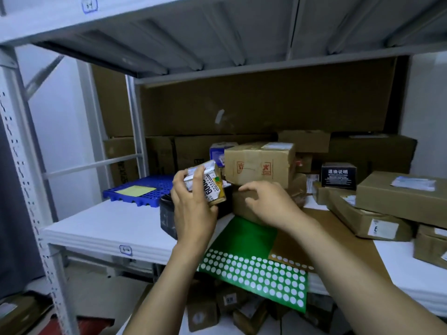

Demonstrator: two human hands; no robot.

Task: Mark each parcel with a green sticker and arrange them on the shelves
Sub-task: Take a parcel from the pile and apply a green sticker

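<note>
White metal shelving unit (21, 146), perforated uprights, filled the view. Ribbed grey underside of the upper shelf (217, 32) was overhead. White wall (63, 117) stood behind at left. Large brown cardboard sheets (266, 107) lined the back. Blue plastic pallet (135, 189) lay on the white shelf board (101, 228). Reddish floor (92, 322) showed below. Light was dim and cool.

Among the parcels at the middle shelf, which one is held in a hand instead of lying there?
The small white-and-yellow printed box, gripped by the left hand. The others, mostly brown cartons, all rest on the shelf or on one another.
</note>
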